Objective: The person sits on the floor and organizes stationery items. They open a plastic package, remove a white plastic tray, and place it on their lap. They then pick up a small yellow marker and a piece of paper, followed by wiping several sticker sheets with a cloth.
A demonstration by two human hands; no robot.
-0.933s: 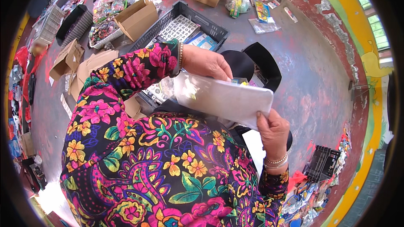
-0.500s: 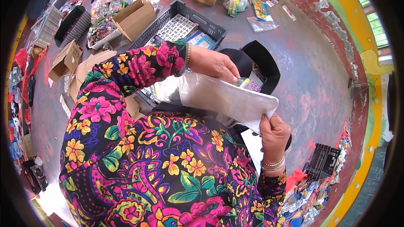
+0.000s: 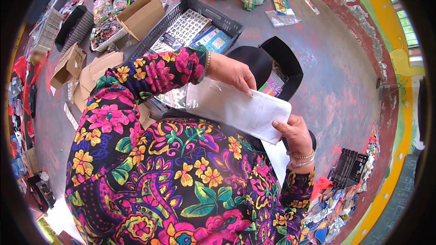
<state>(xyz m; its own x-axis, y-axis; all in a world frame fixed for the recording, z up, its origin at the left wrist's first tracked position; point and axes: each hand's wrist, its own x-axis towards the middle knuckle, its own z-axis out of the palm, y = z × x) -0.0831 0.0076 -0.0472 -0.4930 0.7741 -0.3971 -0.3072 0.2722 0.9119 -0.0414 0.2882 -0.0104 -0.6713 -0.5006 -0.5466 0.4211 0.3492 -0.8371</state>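
A white flat pouch [image 3: 261, 114] with a clear plastic left part stretches between my two hands in front of my body. My left hand [image 3: 232, 73], its wrist wearing a beaded bracelet, pinches the pouch's upper edge. At the pouch's right end my right hand [image 3: 295, 135] grips the corner, thumb on top and fingers mostly behind. Just beyond the pouch, a black open bin [image 3: 294, 79] holds flat colourful packets [image 3: 274, 84]. Whether anything lies inside the pouch I cannot tell.
Beyond my left arm stands a grey plastic crate [image 3: 229, 20] with letter sheets [image 3: 186, 29] and blue packs. Cardboard boxes [image 3: 141, 16] and a patterned basket [image 3: 106, 38] are at the far left. A black rack [image 3: 349, 168] and heaped packets [image 3: 329, 215] lie at the right.
The pouch has shifted slightly left and lies flatter. My left fingers have moved left and down along its upper edge; the small colourful item beside them no longer shows there.
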